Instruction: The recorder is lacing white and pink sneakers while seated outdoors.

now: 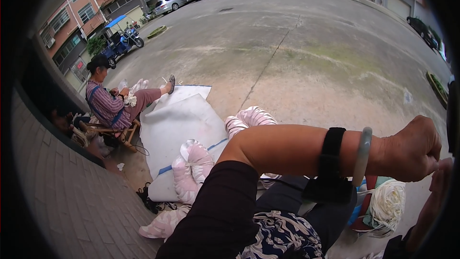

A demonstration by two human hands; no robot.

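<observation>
My left arm stretches across to the right, with a black strap and a pale bangle at the wrist. My left hand (412,148) is closed, its fingers curled toward the right rim; whatever it may hold is hidden. Close beside it, my right hand (440,182) shows only in part at the dark edge, and its fingers are not clear. Below the hands lies a loose bundle of white cord (389,204) next to my leg. Pink-and-white wrapped bundles (194,165) rest around my feet, and another such bundle (251,116) lies beyond my forearm.
A white sheet (184,120) covers the ground ahead on the left. Beside it a person (108,98) sits on a wooden chair (128,136), working on white material. A brick wall (62,182) runs along my left. A blue three-wheeler (120,43) stands farther off on the concrete.
</observation>
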